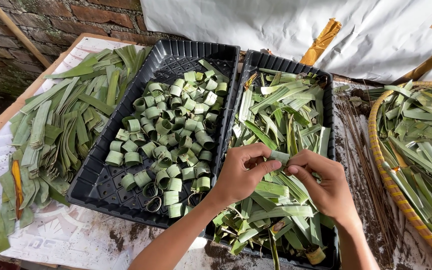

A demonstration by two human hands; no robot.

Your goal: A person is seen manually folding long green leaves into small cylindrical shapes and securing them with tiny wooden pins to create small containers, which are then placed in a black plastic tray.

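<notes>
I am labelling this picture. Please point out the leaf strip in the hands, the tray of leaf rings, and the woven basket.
leaf strip [279, 157], head view, bent middle between both hands
tray of leaf rings [96, 187], head view, bare floor
woven basket [376, 150], head view, rim

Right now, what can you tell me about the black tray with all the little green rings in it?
The black tray is a shallow rectangle that looks like plastic, with a raised rim and a grid pattern on its floor. It sits on the table, tilted a bit in the picture. Many small leaf rings, green strips curled into loops, are piled in it, mostly in the middle and right, with bare floor at the corners. Flat green leaves lie to its left; a second black tray of leaf strips presses against its right edge.
</notes>
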